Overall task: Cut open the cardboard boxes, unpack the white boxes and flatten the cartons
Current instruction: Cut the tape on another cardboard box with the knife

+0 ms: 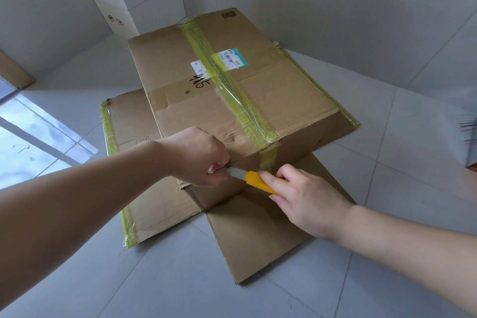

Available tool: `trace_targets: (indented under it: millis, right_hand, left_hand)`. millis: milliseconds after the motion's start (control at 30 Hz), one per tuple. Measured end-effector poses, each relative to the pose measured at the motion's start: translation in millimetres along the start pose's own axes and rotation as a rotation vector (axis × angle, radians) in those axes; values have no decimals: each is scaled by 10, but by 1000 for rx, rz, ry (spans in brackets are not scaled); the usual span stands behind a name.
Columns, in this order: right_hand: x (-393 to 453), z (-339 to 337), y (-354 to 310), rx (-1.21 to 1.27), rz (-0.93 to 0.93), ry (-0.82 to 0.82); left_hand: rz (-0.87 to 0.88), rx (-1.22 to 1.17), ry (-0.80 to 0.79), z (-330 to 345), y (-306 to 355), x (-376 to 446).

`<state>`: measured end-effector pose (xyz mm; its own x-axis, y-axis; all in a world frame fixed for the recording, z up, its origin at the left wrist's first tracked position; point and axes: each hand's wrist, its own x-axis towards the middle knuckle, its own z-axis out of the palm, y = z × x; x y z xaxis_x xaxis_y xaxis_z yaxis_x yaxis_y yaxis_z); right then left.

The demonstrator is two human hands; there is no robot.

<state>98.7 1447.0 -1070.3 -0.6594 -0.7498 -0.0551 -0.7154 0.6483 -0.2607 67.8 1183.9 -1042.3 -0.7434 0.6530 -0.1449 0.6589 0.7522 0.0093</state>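
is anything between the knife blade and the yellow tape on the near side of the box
Nothing visible lies between them. The right hand holds the yellow knife just below the tape strip on the sealed box. The blade points left, toward the left hand, whose fingers pinch its tip.
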Motion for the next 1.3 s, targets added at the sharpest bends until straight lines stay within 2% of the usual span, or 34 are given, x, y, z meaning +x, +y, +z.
trace_targets:
  millis: [133,533,967,1200,1300]
  right_hand:
    - [-30,-26,-9,-5,7,-6]
    - [-74,-113,121,14,149,55]
    - [4,-77,114,-72,190,67]
    - [-62,-147,397,-122,295,74]
    - [17,-186,460,-97,319,94]
  left_hand:
    - [-9,130,-44,23,28,67]
    - [-5,65,-13,50,25,19]
    - [8,23,0,54,23,10]
    - [14,-7,47,36,39,-4]
    - [7,38,9,47,47,7]
